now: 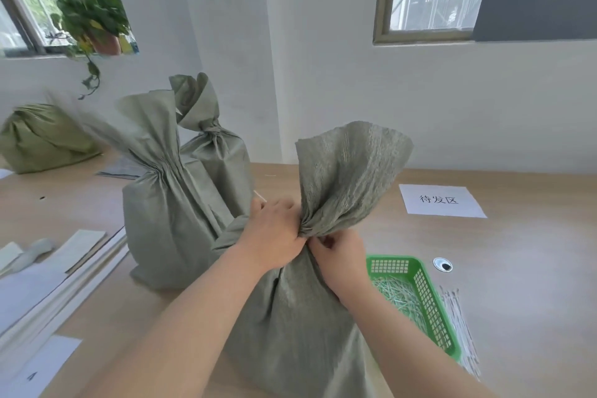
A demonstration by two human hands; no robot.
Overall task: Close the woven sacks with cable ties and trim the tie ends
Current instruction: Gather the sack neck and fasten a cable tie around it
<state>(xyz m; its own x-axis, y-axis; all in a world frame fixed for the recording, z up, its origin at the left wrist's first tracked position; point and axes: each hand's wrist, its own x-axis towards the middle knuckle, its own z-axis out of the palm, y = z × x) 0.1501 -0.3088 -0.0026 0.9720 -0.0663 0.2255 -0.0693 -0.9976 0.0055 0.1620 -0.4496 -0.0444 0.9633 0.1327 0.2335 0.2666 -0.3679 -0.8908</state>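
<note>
A grey-green woven sack [300, 317] stands in front of me, its mouth bunched into a neck with the loose top [349, 178] fanning upward. My left hand [274, 233] grips the neck from the left. A thin white cable tie end [260, 196] sticks out above its fingers. My right hand [339, 255] pinches at the neck from the right; what its fingertips hold is hidden. Behind stand two more sacks, one [164, 203] gathered at the neck and another [216, 152] tied shut.
A green plastic basket [429, 297] with tie offcuts sits at the right, loose white cable ties [458, 320] beside it. A paper label [441, 200] lies farther back. Flat folded sacks [64, 268] lie stacked at the left. Another filled sack [42, 139] rests far left.
</note>
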